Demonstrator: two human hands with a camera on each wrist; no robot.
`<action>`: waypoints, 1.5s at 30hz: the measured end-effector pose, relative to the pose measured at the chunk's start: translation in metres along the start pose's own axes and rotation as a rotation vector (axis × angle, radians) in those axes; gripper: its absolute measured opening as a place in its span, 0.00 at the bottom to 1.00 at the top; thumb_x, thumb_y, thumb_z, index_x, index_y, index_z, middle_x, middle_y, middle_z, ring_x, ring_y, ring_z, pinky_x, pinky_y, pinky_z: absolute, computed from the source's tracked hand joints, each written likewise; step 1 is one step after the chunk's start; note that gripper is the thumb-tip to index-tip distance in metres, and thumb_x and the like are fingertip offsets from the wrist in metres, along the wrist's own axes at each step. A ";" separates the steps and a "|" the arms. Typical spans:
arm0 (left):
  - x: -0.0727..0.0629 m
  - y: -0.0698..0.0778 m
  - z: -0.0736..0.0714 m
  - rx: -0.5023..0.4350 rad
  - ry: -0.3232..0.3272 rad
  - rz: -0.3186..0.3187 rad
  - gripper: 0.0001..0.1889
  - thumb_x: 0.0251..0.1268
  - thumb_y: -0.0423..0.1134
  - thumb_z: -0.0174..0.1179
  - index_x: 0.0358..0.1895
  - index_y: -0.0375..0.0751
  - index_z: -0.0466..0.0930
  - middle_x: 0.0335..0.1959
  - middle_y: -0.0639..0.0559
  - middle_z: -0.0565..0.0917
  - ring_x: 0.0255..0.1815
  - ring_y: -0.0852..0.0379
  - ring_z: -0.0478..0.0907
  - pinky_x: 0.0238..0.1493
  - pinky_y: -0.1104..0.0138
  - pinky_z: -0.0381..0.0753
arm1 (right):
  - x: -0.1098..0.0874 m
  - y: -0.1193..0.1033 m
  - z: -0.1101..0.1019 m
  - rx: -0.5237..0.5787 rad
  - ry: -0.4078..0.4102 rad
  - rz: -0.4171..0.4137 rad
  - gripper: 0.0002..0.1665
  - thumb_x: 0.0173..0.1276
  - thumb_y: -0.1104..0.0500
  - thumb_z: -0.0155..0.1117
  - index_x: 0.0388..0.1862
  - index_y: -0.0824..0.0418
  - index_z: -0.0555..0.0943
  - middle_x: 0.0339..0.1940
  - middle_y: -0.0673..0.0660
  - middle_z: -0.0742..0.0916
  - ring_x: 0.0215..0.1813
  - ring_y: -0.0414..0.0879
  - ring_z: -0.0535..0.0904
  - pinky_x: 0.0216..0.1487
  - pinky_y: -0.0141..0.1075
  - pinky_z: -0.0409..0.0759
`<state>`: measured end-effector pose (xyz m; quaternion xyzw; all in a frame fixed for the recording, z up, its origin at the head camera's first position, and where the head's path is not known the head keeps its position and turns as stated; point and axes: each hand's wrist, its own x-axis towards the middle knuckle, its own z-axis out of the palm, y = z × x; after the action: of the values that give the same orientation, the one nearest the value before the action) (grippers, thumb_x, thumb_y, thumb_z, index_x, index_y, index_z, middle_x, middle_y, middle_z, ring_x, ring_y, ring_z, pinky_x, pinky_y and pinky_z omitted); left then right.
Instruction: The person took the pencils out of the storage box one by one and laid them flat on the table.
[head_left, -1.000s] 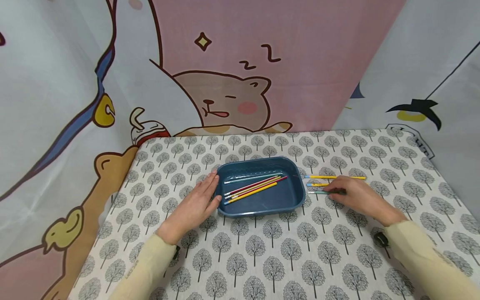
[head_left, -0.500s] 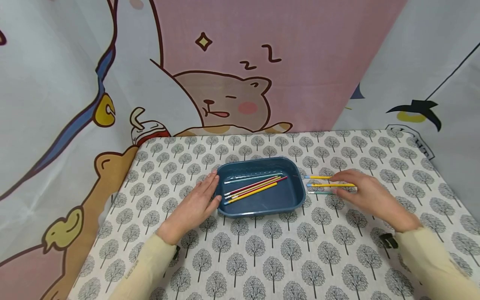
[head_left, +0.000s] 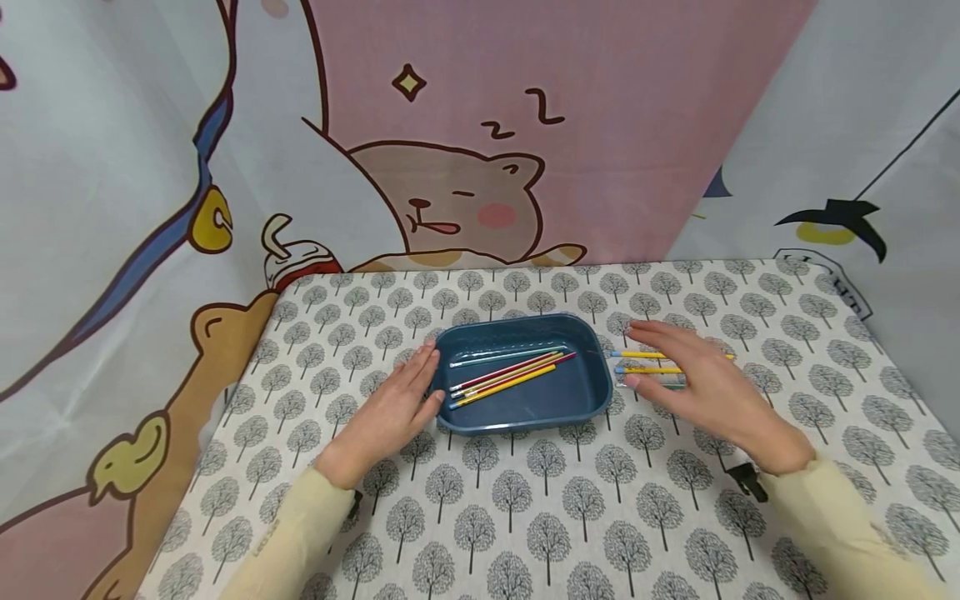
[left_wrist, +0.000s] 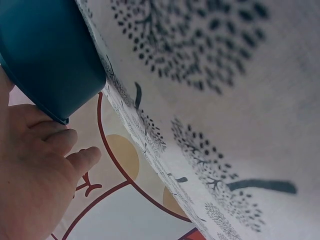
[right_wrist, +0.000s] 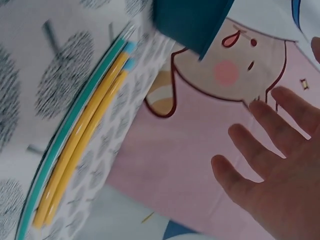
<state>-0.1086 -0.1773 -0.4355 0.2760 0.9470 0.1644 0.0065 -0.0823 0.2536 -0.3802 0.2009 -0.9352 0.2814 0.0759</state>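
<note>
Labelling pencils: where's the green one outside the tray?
In the head view, the green pencil lies on the cloth right of the tray, partly behind the right hand, beside two yellow pencils.

left sleeve: pale cream, faint marking behind the left hand | right sleeve: pale cream, behind the right hand | small black device at each wrist
</note>
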 end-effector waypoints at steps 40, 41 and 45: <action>-0.001 0.000 0.001 0.001 0.001 0.010 0.35 0.86 0.55 0.39 0.83 0.34 0.49 0.86 0.46 0.43 0.85 0.48 0.45 0.80 0.45 0.58 | 0.070 -0.063 0.095 0.159 -0.227 -0.146 0.37 0.75 0.46 0.68 0.77 0.58 0.72 0.76 0.59 0.75 0.76 0.56 0.69 0.75 0.56 0.69; -0.001 0.000 0.001 0.001 0.002 0.011 0.35 0.86 0.55 0.39 0.83 0.34 0.49 0.86 0.46 0.44 0.85 0.48 0.46 0.79 0.45 0.58 | 0.071 -0.063 0.096 0.161 -0.235 -0.148 0.36 0.75 0.46 0.68 0.77 0.58 0.72 0.76 0.58 0.76 0.76 0.55 0.70 0.75 0.55 0.70; -0.001 -0.001 0.002 0.000 0.009 0.012 0.35 0.86 0.54 0.41 0.82 0.34 0.50 0.86 0.44 0.46 0.84 0.46 0.47 0.79 0.44 0.58 | 0.074 -0.063 0.101 0.177 -0.253 -0.168 0.34 0.75 0.49 0.68 0.75 0.59 0.74 0.73 0.56 0.78 0.74 0.52 0.73 0.74 0.51 0.72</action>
<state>-0.1083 -0.1776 -0.4376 0.2810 0.9453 0.1656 0.0013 -0.1261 0.1250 -0.4140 0.3181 -0.8889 0.3276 -0.0372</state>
